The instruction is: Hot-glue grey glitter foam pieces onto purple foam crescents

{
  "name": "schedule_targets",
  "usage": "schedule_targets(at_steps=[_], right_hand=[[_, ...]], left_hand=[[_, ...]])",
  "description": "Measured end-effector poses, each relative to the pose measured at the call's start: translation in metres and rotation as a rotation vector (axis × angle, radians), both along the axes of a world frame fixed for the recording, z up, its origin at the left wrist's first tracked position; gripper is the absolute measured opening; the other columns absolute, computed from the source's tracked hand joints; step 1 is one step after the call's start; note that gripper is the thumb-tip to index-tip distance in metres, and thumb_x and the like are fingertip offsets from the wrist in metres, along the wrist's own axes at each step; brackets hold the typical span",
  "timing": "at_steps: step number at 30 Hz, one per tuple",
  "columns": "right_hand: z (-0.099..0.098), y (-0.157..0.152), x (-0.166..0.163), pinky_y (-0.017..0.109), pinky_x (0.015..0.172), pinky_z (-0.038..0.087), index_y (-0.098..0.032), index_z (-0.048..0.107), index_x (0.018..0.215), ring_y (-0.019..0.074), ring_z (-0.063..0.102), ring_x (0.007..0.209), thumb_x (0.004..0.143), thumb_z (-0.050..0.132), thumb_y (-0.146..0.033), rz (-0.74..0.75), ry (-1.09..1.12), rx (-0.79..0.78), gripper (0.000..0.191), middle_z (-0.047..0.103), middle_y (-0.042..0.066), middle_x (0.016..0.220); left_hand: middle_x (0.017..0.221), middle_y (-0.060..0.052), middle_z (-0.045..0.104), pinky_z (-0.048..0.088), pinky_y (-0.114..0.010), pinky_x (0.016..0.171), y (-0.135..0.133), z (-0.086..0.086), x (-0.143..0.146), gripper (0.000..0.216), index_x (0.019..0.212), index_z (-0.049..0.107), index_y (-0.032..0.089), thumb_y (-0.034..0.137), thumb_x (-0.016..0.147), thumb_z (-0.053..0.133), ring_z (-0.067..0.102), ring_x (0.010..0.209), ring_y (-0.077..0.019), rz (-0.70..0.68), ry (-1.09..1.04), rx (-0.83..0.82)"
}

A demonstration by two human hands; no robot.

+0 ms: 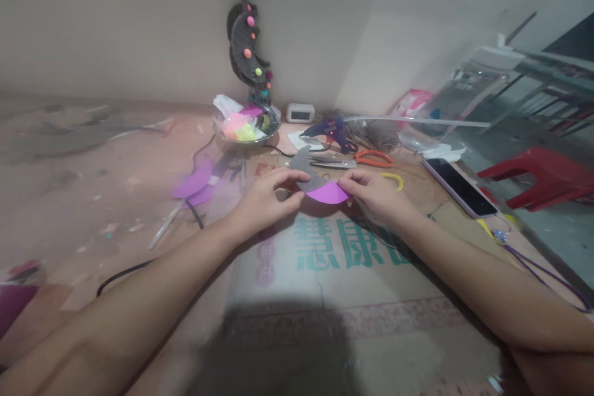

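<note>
Between my hands is a grey, yarn-textured crescent (301, 165) with a bright purple piece (330, 193), apparently paper or felt, along its lower edge. My left hand (273, 197) grips the crescent's left side between thumb and fingers. At the opposite end, my right hand (371, 193) pinches the purple piece with thumb and forefinger. The two pieces touch; whether they are stuck together I cannot tell. Just behind them lie orange-handled scissors (375, 158) and a dark blue glue gun (335, 134). A yellow handle (393, 181) shows beside my right hand.
A bowl of colourful scraps (245, 130) and a small white clock (301, 113) stand by the wall. Above hangs a crescent decoration with pompoms (245, 46). Grey yarn (377, 135) and a phone (459, 187) lie right; purple cutouts (195, 184) lie left. A red stool (533, 176) stands beyond the edge.
</note>
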State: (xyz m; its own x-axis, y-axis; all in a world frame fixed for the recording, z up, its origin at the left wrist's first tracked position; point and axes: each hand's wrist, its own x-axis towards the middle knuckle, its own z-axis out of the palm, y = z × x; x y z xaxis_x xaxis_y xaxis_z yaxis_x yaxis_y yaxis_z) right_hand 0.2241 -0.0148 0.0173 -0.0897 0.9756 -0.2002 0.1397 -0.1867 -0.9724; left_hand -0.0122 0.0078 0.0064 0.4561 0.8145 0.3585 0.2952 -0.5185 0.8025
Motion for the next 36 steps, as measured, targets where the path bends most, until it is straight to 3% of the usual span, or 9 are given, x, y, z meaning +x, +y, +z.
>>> schedule_targets(at_steps=[5,9,11,14,16,19,25,30,36], right_hand=[[0.001,0.0,-0.001,0.02,0.034,0.027,-0.019,0.055,0.071,0.0074,0.04,0.038,0.071,0.069,-0.049,-0.003,-0.021,-0.001,0.033,0.048,-0.006,0.05],[-0.002,0.0,0.0,0.021,0.039,0.032,-0.02,0.054,0.071,0.0079,0.042,0.041,0.073,0.069,-0.048,0.001,-0.007,0.037,0.032,0.048,-0.006,0.051],[-0.003,0.0,-0.002,0.021,0.041,0.034,-0.02,0.055,0.071,0.0088,0.045,0.043,0.074,0.067,-0.048,-0.037,-0.05,0.099,0.031,0.048,-0.005,0.052],[-0.001,-0.002,-0.008,0.022,0.044,0.037,-0.019,0.058,0.071,0.0095,0.047,0.047,0.076,0.064,-0.048,-0.155,-0.144,0.216,0.03,0.051,-0.004,0.055],[0.0,-0.005,-0.013,0.022,0.046,0.039,-0.019,0.059,0.072,0.0094,0.048,0.048,0.076,0.063,-0.047,-0.199,-0.183,0.256,0.029,0.053,-0.003,0.058],[0.0,-0.008,-0.019,0.022,0.049,0.04,-0.018,0.06,0.072,0.0095,0.048,0.051,0.076,0.062,-0.045,-0.161,-0.193,0.279,0.028,0.055,-0.003,0.061],[-0.002,-0.011,-0.022,0.024,0.057,0.044,-0.018,0.064,0.072,0.0127,0.053,0.062,0.074,0.065,-0.04,-0.111,-0.211,0.314,0.022,0.06,0.0,0.067],[-0.002,-0.011,-0.022,0.025,0.056,0.044,-0.018,0.064,0.071,0.0133,0.053,0.062,0.075,0.064,-0.039,-0.11,-0.21,0.299,0.021,0.06,0.001,0.067],[-0.002,-0.011,-0.022,0.024,0.054,0.044,-0.019,0.064,0.073,0.0125,0.052,0.059,0.074,0.065,-0.039,-0.126,-0.2,0.257,0.021,0.059,0.0,0.066]], left_hand=[[0.1,-0.005,0.065,0.048,-0.033,0.087,0.0,0.0,-0.001,0.028,0.105,0.065,0.019,0.019,0.078,0.058,0.062,0.089,-0.0163,0.004,-0.014,-0.021],[0.106,-0.007,0.064,0.047,-0.035,0.091,0.0,-0.002,0.0,0.033,0.109,0.062,0.019,0.015,0.076,0.057,0.061,0.096,-0.0185,-0.061,-0.121,-0.135],[0.111,-0.008,0.061,0.048,-0.035,0.089,0.0,-0.003,0.005,0.046,0.122,0.054,0.021,0.016,0.076,0.06,0.061,0.097,-0.0186,-0.088,-0.27,-0.252],[0.112,-0.009,0.059,0.052,-0.035,0.079,-0.003,-0.005,0.015,0.073,0.14,0.029,0.026,0.024,0.077,0.065,0.065,0.081,-0.0146,-0.013,-0.53,-0.513],[0.102,-0.008,0.063,0.053,-0.035,0.076,-0.006,-0.006,0.022,0.074,0.137,0.03,0.019,0.025,0.075,0.069,0.066,0.074,-0.0143,0.015,-0.587,-0.71],[0.079,-0.004,0.065,0.052,-0.03,0.074,-0.011,-0.004,0.025,0.06,0.122,0.046,0.009,0.025,0.071,0.074,0.064,0.069,-0.0129,-0.002,-0.61,-0.843],[0.078,0.001,0.066,0.051,-0.026,0.071,-0.011,-0.004,0.022,0.07,0.129,0.043,0.016,0.022,0.068,0.076,0.062,0.063,-0.0093,0.02,-0.705,-0.794],[0.108,-0.009,0.067,0.052,-0.026,0.075,-0.01,-0.006,0.024,0.051,0.116,0.055,0.014,0.023,0.07,0.074,0.064,0.083,-0.014,-0.086,-0.635,-0.71],[0.111,-0.008,0.065,0.054,-0.026,0.074,-0.013,-0.003,0.024,0.035,0.108,0.057,0.015,0.034,0.08,0.065,0.064,0.084,-0.0133,-0.073,-0.638,-0.71]])
